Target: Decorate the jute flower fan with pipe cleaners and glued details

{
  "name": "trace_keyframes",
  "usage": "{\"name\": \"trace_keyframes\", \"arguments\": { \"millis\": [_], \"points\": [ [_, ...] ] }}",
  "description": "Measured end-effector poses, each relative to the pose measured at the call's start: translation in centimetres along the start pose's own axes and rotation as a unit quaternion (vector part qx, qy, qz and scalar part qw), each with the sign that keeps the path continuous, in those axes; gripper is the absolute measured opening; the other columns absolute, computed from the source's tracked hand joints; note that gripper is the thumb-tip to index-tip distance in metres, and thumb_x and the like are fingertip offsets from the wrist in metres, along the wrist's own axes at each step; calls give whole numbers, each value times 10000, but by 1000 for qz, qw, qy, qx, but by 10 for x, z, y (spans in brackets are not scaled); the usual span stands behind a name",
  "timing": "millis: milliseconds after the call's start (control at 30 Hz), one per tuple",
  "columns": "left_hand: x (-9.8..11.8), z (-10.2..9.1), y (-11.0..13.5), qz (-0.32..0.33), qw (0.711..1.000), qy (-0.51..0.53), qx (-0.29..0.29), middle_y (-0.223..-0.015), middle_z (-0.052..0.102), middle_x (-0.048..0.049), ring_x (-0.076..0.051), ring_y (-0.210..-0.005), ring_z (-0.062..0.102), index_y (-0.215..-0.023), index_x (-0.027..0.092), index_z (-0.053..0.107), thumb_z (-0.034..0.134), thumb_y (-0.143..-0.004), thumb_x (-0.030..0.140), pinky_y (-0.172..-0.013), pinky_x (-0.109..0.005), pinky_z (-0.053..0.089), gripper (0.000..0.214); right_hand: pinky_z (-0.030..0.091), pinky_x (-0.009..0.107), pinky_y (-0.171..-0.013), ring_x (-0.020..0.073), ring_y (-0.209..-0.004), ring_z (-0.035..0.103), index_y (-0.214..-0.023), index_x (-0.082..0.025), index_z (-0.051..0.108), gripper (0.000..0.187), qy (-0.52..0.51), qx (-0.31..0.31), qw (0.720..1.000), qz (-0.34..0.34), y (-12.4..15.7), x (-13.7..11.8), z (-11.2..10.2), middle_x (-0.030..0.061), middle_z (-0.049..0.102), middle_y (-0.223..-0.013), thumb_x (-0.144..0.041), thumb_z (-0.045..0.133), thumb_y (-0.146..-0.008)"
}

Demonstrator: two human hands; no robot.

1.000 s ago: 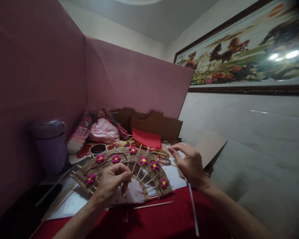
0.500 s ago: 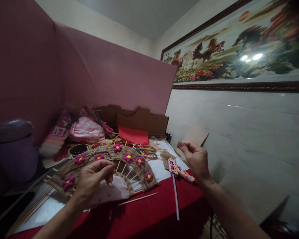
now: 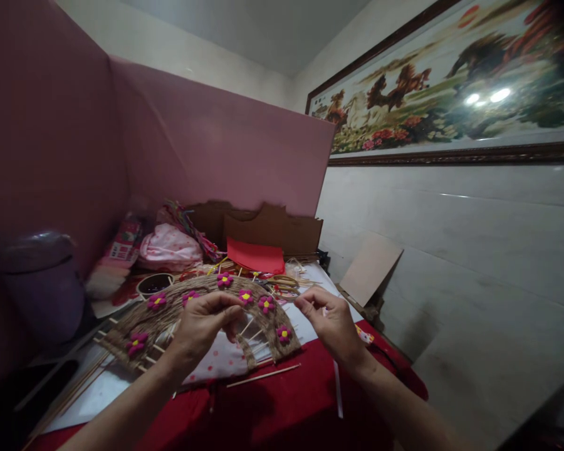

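Note:
My left hand (image 3: 210,322) is closed in a pinch above a fan-shaped piece (image 3: 173,313) wound with brown twine over thin sticks. Magenta flowers (image 3: 245,296) with yellow centres dot the fan's band. Level with it, a short gap to the right, my right hand (image 3: 331,319) pinches thumb against fingers. Whatever either hand holds is too fine to make out. Below the left hand lies white cloth with red dots (image 3: 216,358), partly covered by the fan. A white strip (image 3: 338,388) hangs below my right hand, which hides most of a floral-patterned piece (image 3: 365,335).
Scissors (image 3: 289,285) and red paper (image 3: 256,255) lie behind the fan. A loose stick (image 3: 263,376) rests on the red tablecloth (image 3: 282,407). At left are a dark-filled bowl (image 3: 155,283) and a purple lidded bin (image 3: 42,288). Cardboard (image 3: 272,228) stands at the back.
My right hand has moved left and slightly down, closer to my left hand, and now covers most of the floral piece. My left hand has shifted a little right and up. Both stay pinched.

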State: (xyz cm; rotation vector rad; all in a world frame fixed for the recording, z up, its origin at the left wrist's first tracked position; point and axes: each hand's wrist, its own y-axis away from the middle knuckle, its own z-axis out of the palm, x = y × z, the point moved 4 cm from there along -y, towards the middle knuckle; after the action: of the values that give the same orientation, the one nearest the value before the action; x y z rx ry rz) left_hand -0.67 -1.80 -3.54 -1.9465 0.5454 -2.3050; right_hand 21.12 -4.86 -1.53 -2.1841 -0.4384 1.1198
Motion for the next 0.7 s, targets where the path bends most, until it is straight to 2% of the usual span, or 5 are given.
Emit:
{"name": "trace_keyframes", "arguments": {
  "millis": [133,233,333,467,700],
  "points": [
    [-10,11,-6,-21,999,37,1,-497,617,-19,-116,-389,528,-648,126,665,763,-596,270,-366,-228,454,182,411,266,-615,155,-657,536,-666,-183,614,234,20,29,999,-6,0,4,-14,28,608,-688,-332,552,-836],
    [-18,24,-7,-76,990,118,-18,-557,640,-36,-96,-404,526,-661,111,665,792,-564,298,-364,-200,436,245,404,258,-584,146,-615,521,-665,-186,611,231,29,22,999,15,4,12,-21,18,587,-658,-318,544,-842],
    [-27,40,-3,-150,965,212,-42,-557,608,-27,-53,-379,474,-664,88,655,820,-526,321,-323,-148,354,316,428,267,-625,161,-706,555,-775,-200,634,144,10,-12,1000,-5,13,7,-14,25,610,-747,-261,527,-851],
    [-37,59,5,-224,928,292,-53,-558,555,2,-16,-374,407,-687,89,630,825,-536,262,-308,-116,269,301,441,325,-798,186,-915,553,-912,-225,623,142,-22,-14,996,-82,25,-19,2,45,613,-933,-163,515,-844],
    [-49,71,12,-280,905,319,-22,-535,529,28,-21,-379,382,-680,118,605,839,-502,224,-312,-120,248,312,442,368,-791,206,-893,537,-933,-231,603,126,21,-18,991,-129,27,-27,22,58,596,-907,-176,543,-836]
  ]
}}
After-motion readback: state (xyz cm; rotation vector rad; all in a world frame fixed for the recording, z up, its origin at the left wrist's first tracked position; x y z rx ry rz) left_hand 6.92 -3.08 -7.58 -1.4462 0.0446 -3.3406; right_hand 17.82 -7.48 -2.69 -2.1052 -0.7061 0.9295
